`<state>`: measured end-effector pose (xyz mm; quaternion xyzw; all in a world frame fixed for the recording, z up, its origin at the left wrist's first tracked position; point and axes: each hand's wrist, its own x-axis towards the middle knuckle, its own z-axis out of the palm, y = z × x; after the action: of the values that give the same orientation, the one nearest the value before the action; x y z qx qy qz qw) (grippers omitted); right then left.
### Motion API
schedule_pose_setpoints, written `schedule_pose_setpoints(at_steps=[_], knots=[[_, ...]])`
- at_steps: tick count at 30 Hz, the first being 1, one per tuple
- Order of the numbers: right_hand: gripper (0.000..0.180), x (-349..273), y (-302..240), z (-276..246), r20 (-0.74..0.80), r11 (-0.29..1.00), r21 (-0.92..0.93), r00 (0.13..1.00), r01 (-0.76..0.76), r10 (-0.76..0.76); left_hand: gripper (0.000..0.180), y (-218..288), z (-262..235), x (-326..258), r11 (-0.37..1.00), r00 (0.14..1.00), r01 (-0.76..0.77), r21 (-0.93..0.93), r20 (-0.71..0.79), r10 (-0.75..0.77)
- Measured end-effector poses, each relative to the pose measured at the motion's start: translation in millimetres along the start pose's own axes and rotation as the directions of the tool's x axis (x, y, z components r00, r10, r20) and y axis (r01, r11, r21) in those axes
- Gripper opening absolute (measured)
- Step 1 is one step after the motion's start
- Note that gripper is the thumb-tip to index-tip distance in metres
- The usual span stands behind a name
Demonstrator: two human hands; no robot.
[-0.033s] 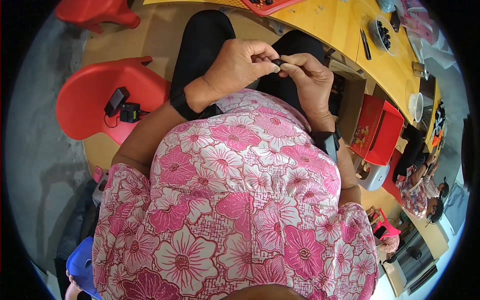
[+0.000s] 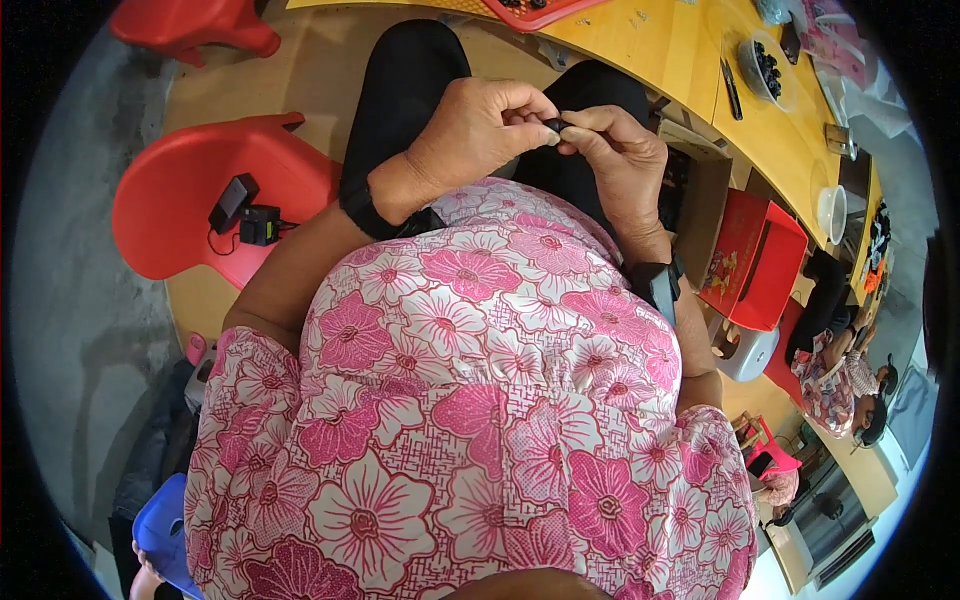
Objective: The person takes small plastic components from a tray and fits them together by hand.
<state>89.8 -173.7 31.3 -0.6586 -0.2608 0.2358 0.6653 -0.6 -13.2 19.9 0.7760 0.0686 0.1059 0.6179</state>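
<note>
A small black piece [image 2: 553,125] sits between the fingertips of both hands, above the person's lap and short of the bench edge; the left hand [image 2: 468,130] pinches it from one side with thumb and forefinger, and the right hand [image 2: 622,155] grips it from the other side in the same way; the piece is mostly covered, so its exact shape cannot be told. Each wrist wears a black band; below lie dark trousers [image 2: 405,90] and a pink-and-white flowered top [image 2: 480,400].

Ahead and to the right runs the yellow bench [image 2: 690,60]; a red tray [image 2: 540,14] with dark bits stands at its far visible edge, a black pen-like tool [image 2: 731,90] lies near a clear bowl [image 2: 787,98] of black pieces, and a white tub [image 2: 831,213] stands further along; an open red box [image 2: 760,262] is beside the bench, with a grey stool [image 2: 748,352] near it; to the left, a red chair [image 2: 160,205] bears two black blocks [image 2: 234,202] with a cord; another person sits at far right.
</note>
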Motion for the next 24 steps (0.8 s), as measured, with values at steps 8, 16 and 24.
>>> schedule_pose_setpoints(at_steps=[8,16,24], knots=[[0.010,7.5,7.2,-17.8,0.220,0.902,0.221,0.920,-0.370,0.323,0.015,-0.1,-1.1,-1.1,0.999,0.999,-0.043,-0.002,0.024,0.043],[0.011,8.1,17.7,-17.6,0.431,0.688,0.516,0.849,-0.511,0.307,0.017,1.7,-2.8,0.5,0.988,0.988,-0.151,0.017,0.033,0.150],[0.027,8.3,7.3,-12.2,0.484,0.698,0.417,0.793,-0.582,0.371,0.020,-1.6,-6.6,4.9,0.931,0.933,-0.354,0.086,-0.035,0.358]])
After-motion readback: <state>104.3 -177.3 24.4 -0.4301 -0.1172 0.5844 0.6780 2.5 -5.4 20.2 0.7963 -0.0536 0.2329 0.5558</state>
